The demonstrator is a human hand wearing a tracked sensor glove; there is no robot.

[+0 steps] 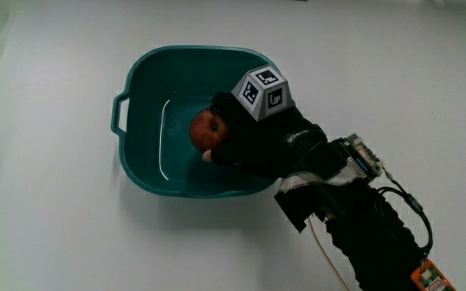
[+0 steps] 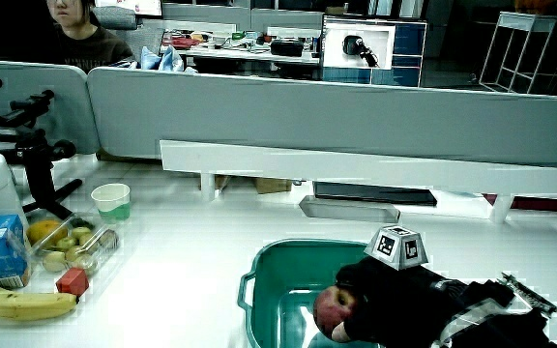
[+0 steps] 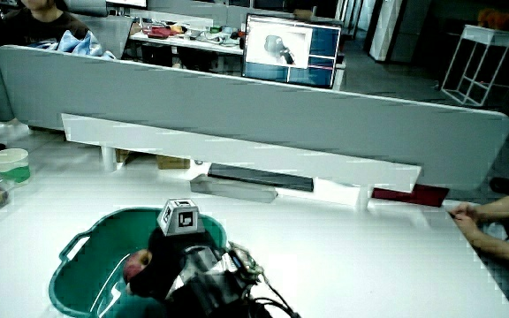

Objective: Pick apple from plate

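**Main view: grab's on, lift is next**

Your hand (image 1: 261, 137) is down in the teal tub (image 1: 140, 73), no plate here, fingers (image 1: 217, 153) curled round the apple (image 1: 207, 128), which sits just ahead of your fingertips. Looks like the grasp step to me. Next you'd want to lift straight up, clear of the rim.

Red apple (image 1: 208, 128) with yellowish patch, inside teal basin (image 1: 148, 77), partly covered by gloved hand (image 1: 259, 139) gripping it
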